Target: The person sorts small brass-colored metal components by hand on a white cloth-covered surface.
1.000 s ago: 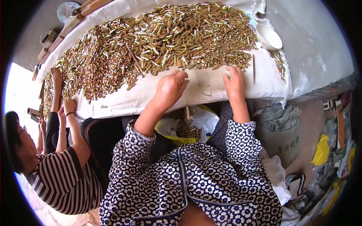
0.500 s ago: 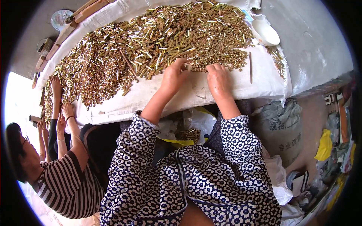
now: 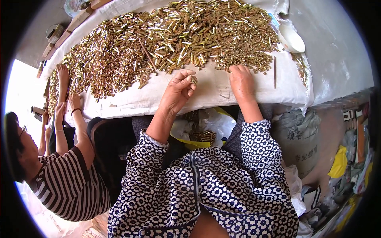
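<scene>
A wide heap of small brass-coloured metal pieces covers the far part of the white cloth. My left hand is raised over the cloth in front of the heap. Its thumb and fingers pinch a small brass-coloured metal piece. At the near edge of the heap rests my right hand, its fingers curled and pressed together against the pieces. Whatever may be in its fingertips is hidden. A short row of brass-coloured sticks lies just beyond my left hand.
A thin rod and a white bowl lie to the right. Another brown stick leans across the heap. Below the table edge, a plastic bag holds brass-coloured sticks. A person in a striped shirt works at the left.
My left hand has drawn back from the heap toward me and turned, showing the piece in its fingers. My right hand stays at the heap's edge. The whole view has shifted slightly.
</scene>
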`<action>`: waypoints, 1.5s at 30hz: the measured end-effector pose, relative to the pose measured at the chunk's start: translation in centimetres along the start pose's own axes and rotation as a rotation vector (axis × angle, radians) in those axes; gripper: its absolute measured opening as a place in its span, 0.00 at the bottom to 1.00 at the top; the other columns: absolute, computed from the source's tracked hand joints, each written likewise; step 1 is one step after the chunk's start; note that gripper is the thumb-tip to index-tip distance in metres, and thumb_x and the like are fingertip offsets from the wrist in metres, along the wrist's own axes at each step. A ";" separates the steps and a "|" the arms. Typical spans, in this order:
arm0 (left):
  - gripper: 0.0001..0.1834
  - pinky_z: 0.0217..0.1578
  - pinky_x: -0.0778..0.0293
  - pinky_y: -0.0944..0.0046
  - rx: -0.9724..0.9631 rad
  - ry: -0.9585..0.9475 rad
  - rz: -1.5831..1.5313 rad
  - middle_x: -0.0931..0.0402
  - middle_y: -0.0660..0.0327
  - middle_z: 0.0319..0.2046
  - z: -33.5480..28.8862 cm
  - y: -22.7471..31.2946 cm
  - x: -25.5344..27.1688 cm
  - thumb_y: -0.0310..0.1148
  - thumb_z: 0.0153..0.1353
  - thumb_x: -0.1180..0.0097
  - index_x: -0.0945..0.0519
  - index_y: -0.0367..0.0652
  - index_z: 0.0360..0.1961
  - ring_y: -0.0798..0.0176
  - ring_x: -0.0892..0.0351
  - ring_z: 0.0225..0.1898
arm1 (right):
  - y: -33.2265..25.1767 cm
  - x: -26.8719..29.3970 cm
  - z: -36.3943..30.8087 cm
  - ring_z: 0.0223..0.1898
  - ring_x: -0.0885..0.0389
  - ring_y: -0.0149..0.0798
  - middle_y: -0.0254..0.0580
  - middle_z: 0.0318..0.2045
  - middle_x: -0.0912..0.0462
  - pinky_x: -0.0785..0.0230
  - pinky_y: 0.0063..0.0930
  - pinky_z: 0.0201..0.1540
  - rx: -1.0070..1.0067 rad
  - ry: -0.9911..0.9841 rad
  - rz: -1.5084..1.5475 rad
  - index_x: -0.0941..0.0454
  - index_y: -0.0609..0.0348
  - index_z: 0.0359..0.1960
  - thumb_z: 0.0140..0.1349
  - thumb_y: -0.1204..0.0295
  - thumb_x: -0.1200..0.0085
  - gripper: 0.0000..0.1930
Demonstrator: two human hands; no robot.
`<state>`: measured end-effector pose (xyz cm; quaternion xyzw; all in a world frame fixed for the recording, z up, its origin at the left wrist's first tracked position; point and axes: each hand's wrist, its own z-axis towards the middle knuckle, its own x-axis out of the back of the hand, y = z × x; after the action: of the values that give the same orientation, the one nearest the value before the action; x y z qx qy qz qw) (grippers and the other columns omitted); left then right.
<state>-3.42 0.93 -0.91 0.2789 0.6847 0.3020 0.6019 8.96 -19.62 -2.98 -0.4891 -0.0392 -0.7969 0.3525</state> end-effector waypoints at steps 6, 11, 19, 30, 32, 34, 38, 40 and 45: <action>0.10 0.25 0.27 0.76 0.004 0.006 -0.191 0.26 0.63 0.32 0.5 0.1 1.5 0.26 0.65 0.50 0.27 0.39 0.47 0.72 0.25 0.28 | 0.2 1.2 -1.1 0.44 0.23 0.48 0.45 0.41 0.21 0.29 0.38 0.47 -0.005 0.102 0.075 0.22 0.56 0.39 0.49 0.79 0.42 0.13; 0.08 0.27 0.24 0.75 -0.012 -0.008 -0.284 0.25 0.62 0.31 1.1 -0.6 2.6 0.26 0.65 0.50 0.27 0.40 0.45 0.71 0.24 0.29 | 4.0 5.5 -0.9 0.43 0.24 0.52 0.47 0.40 0.22 0.30 0.42 0.45 -0.157 0.185 -0.088 0.24 0.57 0.40 0.49 0.73 0.40 0.15; 0.05 0.27 0.27 0.77 -0.036 -0.085 -0.379 0.29 0.61 0.34 0.8 -1.1 3.5 0.27 0.65 0.50 0.30 0.43 0.41 0.73 0.27 0.29 | 9.0 6.8 -0.4 0.42 0.21 0.51 0.48 0.38 0.20 0.28 0.45 0.43 -0.398 -0.155 -0.358 0.22 0.57 0.40 0.53 0.68 0.43 0.13; 0.02 0.21 0.27 0.75 -0.054 -0.085 -0.449 0.25 0.61 0.30 0.8 -1.4 3.5 0.30 0.66 0.50 0.29 0.45 0.37 0.72 0.25 0.24 | 11.8 6.5 -1.0 0.40 0.21 0.52 0.47 0.38 0.20 0.28 0.44 0.42 -0.473 -0.179 -0.389 0.25 0.54 0.46 0.54 0.67 0.43 0.17; 0.02 0.20 0.27 0.76 -0.060 -0.089 -0.446 0.25 0.61 0.29 0.8 -1.5 3.6 0.30 0.66 0.50 0.29 0.45 0.37 0.72 0.25 0.24 | 11.8 6.3 -0.9 0.37 0.20 0.54 0.47 0.35 0.19 0.28 0.45 0.41 -0.490 -0.195 -0.332 0.25 0.54 0.47 0.53 0.67 0.43 0.18; 0.03 0.19 0.27 0.76 -0.062 -0.093 -0.444 0.25 0.61 0.28 0.7 -1.5 3.4 0.30 0.66 0.50 0.30 0.45 0.37 0.72 0.25 0.23 | 11.5 6.3 -1.0 0.34 0.20 0.50 0.46 0.33 0.18 0.28 0.42 0.38 -0.524 -0.170 -0.263 0.26 0.56 0.46 0.52 0.69 0.43 0.18; 0.03 0.18 0.29 0.76 -0.060 -0.072 -0.439 0.25 0.61 0.26 0.8 -1.4 3.2 0.31 0.66 0.50 0.30 0.45 0.36 0.72 0.26 0.21 | 10.8 5.7 -2.4 0.25 0.22 0.35 0.43 0.26 0.20 0.31 0.29 0.29 -0.687 -0.047 0.469 0.28 0.62 0.46 0.52 0.77 0.43 0.18; 0.04 0.18 0.29 0.76 -0.050 -0.079 -0.443 0.25 0.61 0.26 0.9 -1.5 3.1 0.32 0.67 0.50 0.30 0.45 0.36 0.72 0.27 0.20 | 9.9 5.2 -3.2 0.24 0.25 0.31 0.42 0.26 0.20 0.33 0.24 0.27 -0.682 -0.026 0.643 0.29 0.63 0.47 0.53 0.79 0.44 0.18; 0.06 0.16 0.30 0.75 -0.083 -0.068 -0.379 0.24 0.60 0.22 1.0 -1.5 3.0 0.33 0.67 0.51 0.30 0.44 0.34 0.72 0.27 0.18 | 2.4 6.2 -3.3 0.24 0.27 0.26 0.40 0.29 0.21 0.37 0.17 0.26 -0.751 -0.050 1.060 0.30 0.64 0.48 0.55 0.83 0.48 0.17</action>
<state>-2.77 2.26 -4.07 0.1298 0.6910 0.2017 0.6819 6.23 -26.06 -0.35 -0.5505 0.4806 -0.4626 0.5020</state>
